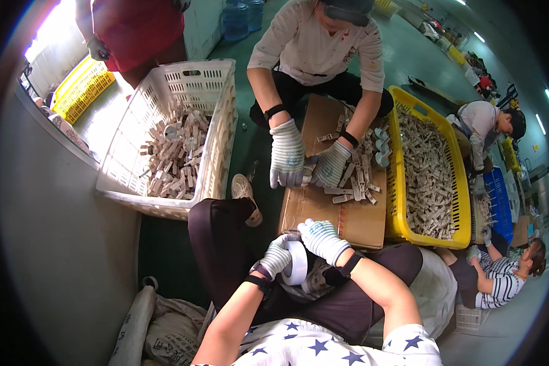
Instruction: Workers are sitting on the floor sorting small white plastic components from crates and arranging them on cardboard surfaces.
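My left hand point(277, 257), in a striped work glove, is closed on a roll of white tape point(296, 266) above my lap. Beside it my right hand point(325, 240), gloved the same way, has its fingers drawn together at the near edge of a cardboard box point(363, 227); what they pinch is too small to make out. On the box top lies a loose pile of pale clip-like pieces point(361, 177). Across from me a co-worker's gloved hands point(287, 154) hold a small pale piece over the box.
A white crate point(222, 143) partly filled with similar pieces stands at the left. On the right a yellow basket point(398, 201) holds many more. White sacks point(174, 329) lie at the lower left. Other people work at the right near a blue crate point(500, 201).
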`<state>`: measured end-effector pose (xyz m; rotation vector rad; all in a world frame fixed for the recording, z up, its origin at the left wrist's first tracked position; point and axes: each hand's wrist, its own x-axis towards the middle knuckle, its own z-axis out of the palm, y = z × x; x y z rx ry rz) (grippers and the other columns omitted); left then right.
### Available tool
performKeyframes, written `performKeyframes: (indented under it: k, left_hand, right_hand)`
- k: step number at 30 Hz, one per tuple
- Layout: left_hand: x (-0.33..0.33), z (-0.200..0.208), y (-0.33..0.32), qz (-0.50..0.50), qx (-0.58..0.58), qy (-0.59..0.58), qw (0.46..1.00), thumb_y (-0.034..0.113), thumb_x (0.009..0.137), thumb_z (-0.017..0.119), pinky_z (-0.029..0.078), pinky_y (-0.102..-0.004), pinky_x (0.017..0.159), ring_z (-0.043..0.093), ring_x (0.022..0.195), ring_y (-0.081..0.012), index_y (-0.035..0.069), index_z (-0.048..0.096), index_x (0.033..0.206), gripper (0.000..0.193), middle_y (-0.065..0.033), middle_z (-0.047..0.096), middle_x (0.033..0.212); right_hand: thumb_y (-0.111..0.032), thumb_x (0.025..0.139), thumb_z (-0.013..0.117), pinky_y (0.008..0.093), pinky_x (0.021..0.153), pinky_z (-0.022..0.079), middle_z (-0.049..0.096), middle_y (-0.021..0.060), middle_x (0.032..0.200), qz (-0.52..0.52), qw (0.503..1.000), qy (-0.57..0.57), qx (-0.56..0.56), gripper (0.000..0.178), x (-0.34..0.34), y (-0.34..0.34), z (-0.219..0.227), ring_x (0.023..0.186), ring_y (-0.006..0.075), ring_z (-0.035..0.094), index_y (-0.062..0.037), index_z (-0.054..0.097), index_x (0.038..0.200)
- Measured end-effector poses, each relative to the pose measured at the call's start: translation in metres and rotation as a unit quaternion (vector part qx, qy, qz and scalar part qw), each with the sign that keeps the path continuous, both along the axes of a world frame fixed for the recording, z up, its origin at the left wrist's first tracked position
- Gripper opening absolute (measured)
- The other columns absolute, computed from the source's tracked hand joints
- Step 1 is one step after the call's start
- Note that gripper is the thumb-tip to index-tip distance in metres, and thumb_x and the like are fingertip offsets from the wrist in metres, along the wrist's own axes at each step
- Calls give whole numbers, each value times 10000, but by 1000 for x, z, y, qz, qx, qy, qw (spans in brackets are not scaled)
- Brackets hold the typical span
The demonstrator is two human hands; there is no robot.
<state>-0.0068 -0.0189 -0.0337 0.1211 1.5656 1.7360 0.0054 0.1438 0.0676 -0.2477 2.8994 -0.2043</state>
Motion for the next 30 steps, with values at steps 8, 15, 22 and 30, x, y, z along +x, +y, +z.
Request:
performKeyframes:
  k: [8, 15, 22, 30]
  left_hand:
    - [3, -6, -2, 33, 31, -12, 999, -195, 738, 559, 515, -308, 858, 618, 965, -151, 41, 634, 1129, 463, -65, 675, 1033]
    - [4, 13, -2, 0, 7, -7, 1000, -180, 731, 555, 516, -294, 835, 626, 928, -136, 29, 633, 1132, 459, -64, 686, 992]
    - [28, 40, -17, -13, -52, -37, 998, -179, 721, 477, 520, -292, 819, 620, 911, -143, 56, 643, 1158, 523, -51, 677, 977]
    - [34, 69, -36, -48, -43, 6, 998, -209, 710, 449, 521, -285, 820, 619, 911, -132, 46, 642, 1156, 549, -35, 675, 981]
  right_hand:
    - [-151, 885, 471, 466, 651, 527, 630, 153, 891, 9, 1000, 4, 6, 165, 5, -8, 0, 752, 335, 660, -66, 591, 962]
    - [-127, 881, 458, 433, 676, 507, 630, 130, 940, 49, 998, 4, 26, 190, 2, -3, -7, 817, 295, 657, -70, 576, 1019]
    - [-148, 862, 500, 434, 704, 507, 633, 123, 914, 47, 999, 20, -15, 163, 14, 1, 1, 830, 281, 658, -86, 584, 987]
    - [-198, 851, 583, 438, 681, 507, 631, 109, 860, 50, 985, 81, -144, 164, 53, 48, 31, 783, 308, 639, -96, 647, 963]
